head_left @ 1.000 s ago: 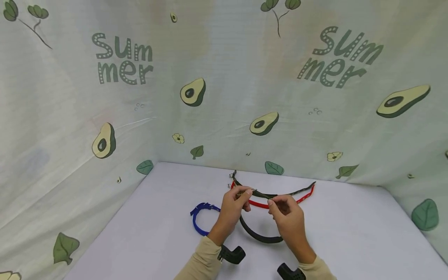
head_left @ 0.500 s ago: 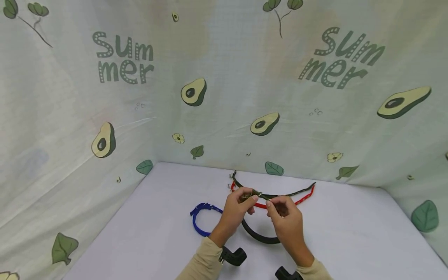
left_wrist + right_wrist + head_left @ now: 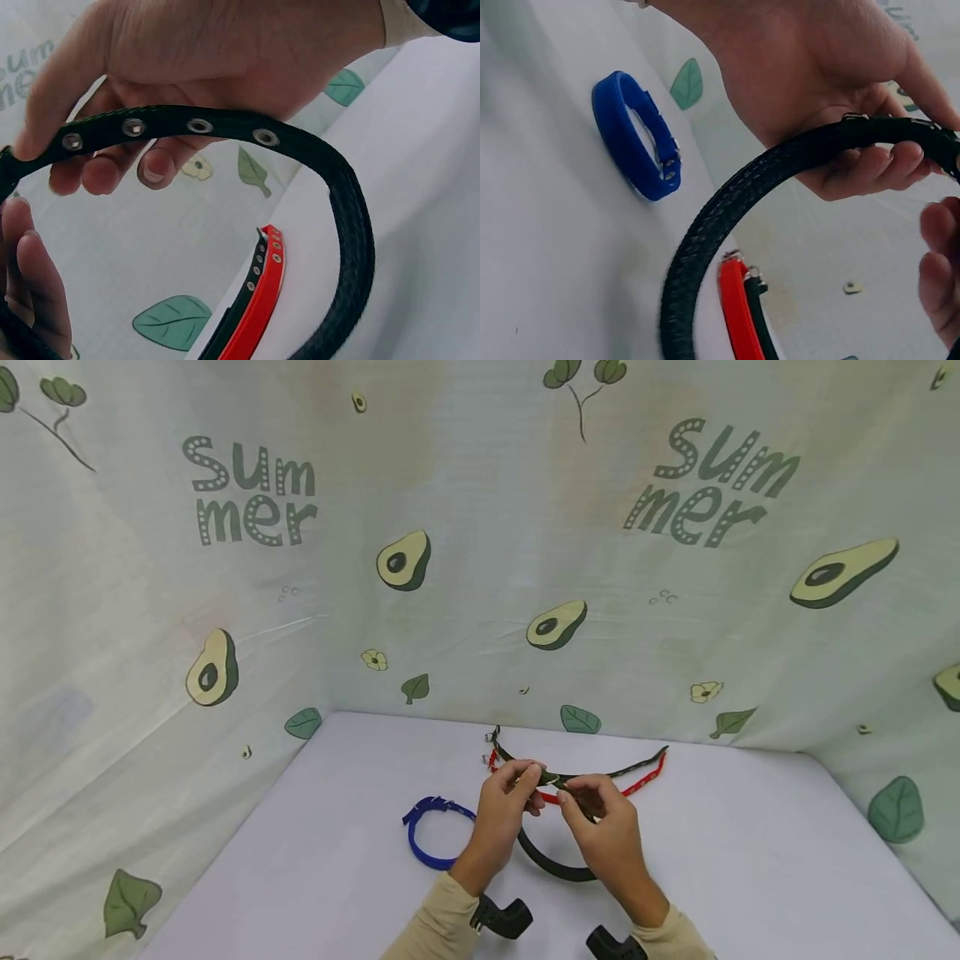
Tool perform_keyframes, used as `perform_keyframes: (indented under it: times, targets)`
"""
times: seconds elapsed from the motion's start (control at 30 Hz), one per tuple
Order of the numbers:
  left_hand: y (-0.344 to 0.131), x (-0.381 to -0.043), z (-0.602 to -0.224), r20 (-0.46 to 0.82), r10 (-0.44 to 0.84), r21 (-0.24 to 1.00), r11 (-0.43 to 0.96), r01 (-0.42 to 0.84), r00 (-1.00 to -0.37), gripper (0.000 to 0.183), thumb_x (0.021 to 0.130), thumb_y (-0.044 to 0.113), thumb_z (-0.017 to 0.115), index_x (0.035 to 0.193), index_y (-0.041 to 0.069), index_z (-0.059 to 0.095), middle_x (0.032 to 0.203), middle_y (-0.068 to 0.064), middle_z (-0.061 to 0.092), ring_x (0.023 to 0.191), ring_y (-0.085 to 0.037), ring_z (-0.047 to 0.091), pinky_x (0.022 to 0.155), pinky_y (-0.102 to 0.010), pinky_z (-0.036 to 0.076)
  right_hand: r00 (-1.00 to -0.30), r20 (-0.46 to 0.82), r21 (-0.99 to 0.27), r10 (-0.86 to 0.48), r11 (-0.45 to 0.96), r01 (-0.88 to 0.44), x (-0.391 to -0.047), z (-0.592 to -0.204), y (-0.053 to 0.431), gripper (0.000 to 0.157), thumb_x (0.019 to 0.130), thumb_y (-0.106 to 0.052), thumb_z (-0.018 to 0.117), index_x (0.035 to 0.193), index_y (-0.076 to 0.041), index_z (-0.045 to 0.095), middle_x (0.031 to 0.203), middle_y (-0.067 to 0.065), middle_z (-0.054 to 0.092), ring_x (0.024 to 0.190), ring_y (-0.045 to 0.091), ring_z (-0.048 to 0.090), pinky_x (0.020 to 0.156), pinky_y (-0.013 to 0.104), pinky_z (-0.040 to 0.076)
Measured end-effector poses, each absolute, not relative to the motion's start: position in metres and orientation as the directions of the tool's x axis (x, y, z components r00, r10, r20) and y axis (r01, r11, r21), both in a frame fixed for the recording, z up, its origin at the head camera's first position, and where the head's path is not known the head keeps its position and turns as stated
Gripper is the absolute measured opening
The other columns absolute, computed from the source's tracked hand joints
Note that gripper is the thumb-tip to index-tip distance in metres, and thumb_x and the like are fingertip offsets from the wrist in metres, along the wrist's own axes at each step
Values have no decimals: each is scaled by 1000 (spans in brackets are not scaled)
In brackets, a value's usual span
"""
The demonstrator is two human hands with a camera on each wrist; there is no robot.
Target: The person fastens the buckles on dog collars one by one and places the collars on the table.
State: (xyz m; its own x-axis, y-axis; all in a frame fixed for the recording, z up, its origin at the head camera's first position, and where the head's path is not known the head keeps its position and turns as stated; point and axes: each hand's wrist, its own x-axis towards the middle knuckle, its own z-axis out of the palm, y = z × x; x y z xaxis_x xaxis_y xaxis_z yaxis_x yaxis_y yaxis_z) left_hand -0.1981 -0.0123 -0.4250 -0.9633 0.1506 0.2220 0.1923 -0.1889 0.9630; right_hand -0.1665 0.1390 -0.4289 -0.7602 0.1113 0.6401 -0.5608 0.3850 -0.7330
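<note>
A dark, near-black pet collar point(image 3: 558, 868) with a braided-looking band is held up in a loop between both hands. My left hand point(image 3: 498, 810) pinches one end between thumb and fingers. In the left wrist view a stretch of strap with several metal eyelets point(image 3: 199, 125) runs across its fingers. My right hand point(image 3: 611, 833) pinches the collar close by, and the band point(image 3: 694, 247) passes over its curled fingers in the right wrist view. A small bit of metal point(image 3: 553, 782) shows between the two hands. The fingertips partly hide how the ends meet.
Behind the hands, a red collar point(image 3: 645, 781) and another dark collar point(image 3: 637, 766) lie stretched out on the white table point(image 3: 330, 877). To the left, a blue collar point(image 3: 431, 862) lies in a closed ring. A printed sheet point(image 3: 465, 635) hangs behind.
Both hands stay close together on the collar. The right fingers have shifted slightly along the strap, and a piece of dark strap now shows below them. The head view has turned slightly.
</note>
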Motion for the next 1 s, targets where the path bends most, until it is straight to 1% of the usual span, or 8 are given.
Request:
perform_keyframes:
  times: [0.07,0.13,0.3,0.47,0.6,0.77,0.9,1.0]
  targets:
    - [-10,-196,-425,242,161,956,-206,207,-957,29,101,25,63,113,-1,67,89,-11,64,75,-15,61,69,-24,53,-778,622,-740,91,393,-546,-165,-426,138,29,86,-2,78,112,-6,64,91,-2,66,74,10,64,67,19,53]
    - [-8,-195,-424,269,189,949,-218,226,-944,27,101,23,63,111,-1,67,88,-8,65,77,-14,61,68,-24,52,-796,599,-750,83,407,-522,-165,-424,138,34,85,-3,79,115,-6,65,84,-4,64,69,8,60,61,19,51]
    - [-7,-196,-423,316,217,936,-228,266,-924,27,102,24,60,111,-1,66,89,-4,65,78,-14,60,65,-22,49,-836,539,-788,104,414,-456,-166,-421,137,24,86,-3,78,109,-7,71,65,-2,56,53,9,50,46,26,43]
    - [-12,-199,-424,335,179,932,-209,298,-925,28,105,25,55,117,1,63,98,-10,63,81,-16,62,65,-23,50,-887,454,-845,79,354,-401,-165,-416,137,14,90,-10,77,103,-8,72,70,-1,61,55,10,55,48,27,47]
    - [-15,-203,-425,373,167,918,-209,337,-913,34,108,29,47,123,0,57,102,-14,61,87,-20,63,70,-30,55,-900,434,-857,42,329,-397,-166,-415,141,12,89,-15,78,99,-10,72,73,-1,63,57,12,57,48,27,47]
    - [-19,-205,-425,395,113,903,-229,363,-912,36,109,33,42,124,2,54,102,-11,60,95,-25,64,76,-38,58,-910,414,-860,10,331,-387,-168,-417,144,12,88,-15,79,97,-10,72,73,0,63,57,13,56,49,26,45]
    - [-19,-204,-424,382,77,899,-264,350,-921,36,109,34,42,123,2,52,100,-12,61,98,-35,63,78,-41,58,-928,372,-887,26,306,-347,-168,-418,144,11,89,-15,78,95,-8,72,74,1,63,58,14,56,49,27,46]
    - [-17,-205,-425,361,105,904,-283,320,-927,38,108,34,45,121,0,53,101,-14,62,100,-41,62,77,-40,58,-924,380,-894,53,277,-352,-168,-419,145,9,90,-13,77,94,-7,72,72,3,62,57,15,56,49,27,47]
